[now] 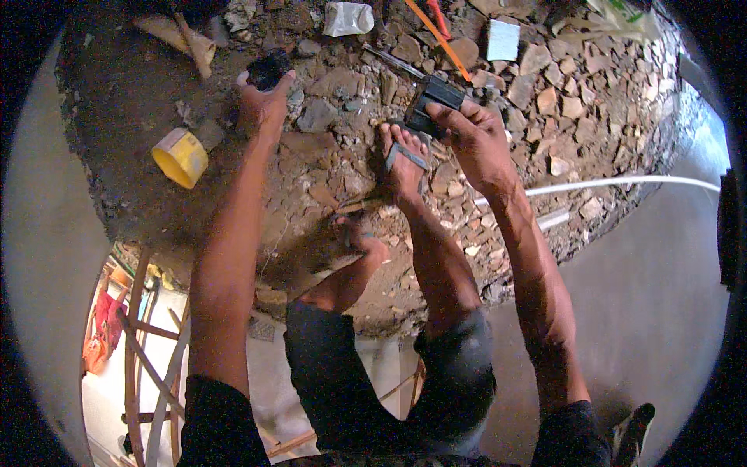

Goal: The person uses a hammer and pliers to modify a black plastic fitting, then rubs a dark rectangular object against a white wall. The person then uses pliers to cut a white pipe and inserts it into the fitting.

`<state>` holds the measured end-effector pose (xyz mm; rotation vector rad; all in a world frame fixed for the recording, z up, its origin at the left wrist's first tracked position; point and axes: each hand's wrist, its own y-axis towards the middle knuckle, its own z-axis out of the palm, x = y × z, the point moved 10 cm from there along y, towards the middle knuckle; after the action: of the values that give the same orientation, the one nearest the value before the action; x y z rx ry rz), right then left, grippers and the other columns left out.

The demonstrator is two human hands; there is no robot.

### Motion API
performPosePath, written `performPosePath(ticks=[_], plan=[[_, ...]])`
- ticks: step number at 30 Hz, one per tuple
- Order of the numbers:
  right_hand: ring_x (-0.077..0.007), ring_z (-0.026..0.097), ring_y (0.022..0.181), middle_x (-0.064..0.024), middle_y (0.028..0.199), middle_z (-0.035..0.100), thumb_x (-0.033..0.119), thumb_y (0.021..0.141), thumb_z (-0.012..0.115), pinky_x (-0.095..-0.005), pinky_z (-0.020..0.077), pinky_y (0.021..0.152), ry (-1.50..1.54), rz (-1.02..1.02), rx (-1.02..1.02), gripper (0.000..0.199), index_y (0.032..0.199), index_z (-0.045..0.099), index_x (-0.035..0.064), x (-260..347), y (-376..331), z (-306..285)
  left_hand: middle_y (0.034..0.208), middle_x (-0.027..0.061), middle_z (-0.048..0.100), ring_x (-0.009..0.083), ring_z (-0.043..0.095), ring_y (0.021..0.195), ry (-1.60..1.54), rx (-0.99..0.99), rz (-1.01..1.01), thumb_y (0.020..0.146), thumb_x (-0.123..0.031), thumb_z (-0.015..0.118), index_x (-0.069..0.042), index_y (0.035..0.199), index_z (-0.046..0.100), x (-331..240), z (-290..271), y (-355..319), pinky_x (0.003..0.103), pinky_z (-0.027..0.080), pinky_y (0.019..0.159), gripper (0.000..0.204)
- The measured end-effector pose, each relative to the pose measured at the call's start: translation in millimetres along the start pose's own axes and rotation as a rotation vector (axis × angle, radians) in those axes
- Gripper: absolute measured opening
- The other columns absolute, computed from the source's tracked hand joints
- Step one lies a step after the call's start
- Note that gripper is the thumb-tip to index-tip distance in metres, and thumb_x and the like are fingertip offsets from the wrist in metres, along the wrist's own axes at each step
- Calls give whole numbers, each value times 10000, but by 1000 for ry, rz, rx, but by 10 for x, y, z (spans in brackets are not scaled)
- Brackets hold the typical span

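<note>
My left hand point(263, 103) is closed around a dark, roundish black object point(268, 68), held over the bare dirt at the upper left; its exact kind does not show. My right hand point(476, 138) grips a black, block-shaped object point(436, 101) with a ridged side, thumb on top, just above my sandalled foot point(406, 167). A thin metal rod point(395, 61) extends up and left from near that block; I cannot tell whether it is joined to it.
Broken stones point(560, 86) cover the right side of the ground. A yellow plastic ring-shaped piece point(180, 158) lies at the left. An orange strip point(442, 43), a pale blue-white block point(503, 40) and a crumpled white cup point(348, 19) lie at the top. A white pipe point(607, 183) runs right.
</note>
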<state>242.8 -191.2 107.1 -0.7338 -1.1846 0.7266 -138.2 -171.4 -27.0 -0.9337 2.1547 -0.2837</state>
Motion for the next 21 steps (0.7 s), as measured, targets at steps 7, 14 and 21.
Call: performPosePath(ticks=[7, 14, 21], plan=[[-50, 494, 661, 47, 744, 621, 207, 919, 677, -234, 380, 593, -111, -11, 73, 173, 936, 717, 40, -552, 885, 25, 1100, 127, 612, 217, 612, 944, -80, -119, 115, 666, -291, 926, 16, 1297, 392, -95, 78, 28, 344, 513, 837, 883], [-20, 472, 619, 51, 822, 669, 170, 919, 680, -198, 326, 544, -123, -19, 87, 140, 1002, 725, 66, -712, 1133, 413, 1159, 167, 557, 271, 553, 1039, -22, -127, 329, 670, -371, 913, 31, 1308, 387, 121, 24, 147, 402, 447, 944, 919], [-43, 497, 663, 48, 823, 658, 184, 917, 673, -211, 366, 589, 172, -5, 125, 152, 1011, 698, 67, -797, 1057, 667, 1233, 146, 544, 270, 521, 1131, -66, 245, 206, 850, -418, 753, -35, 1328, 476, -529, 61, -772, 387, 451, 941, 672]])
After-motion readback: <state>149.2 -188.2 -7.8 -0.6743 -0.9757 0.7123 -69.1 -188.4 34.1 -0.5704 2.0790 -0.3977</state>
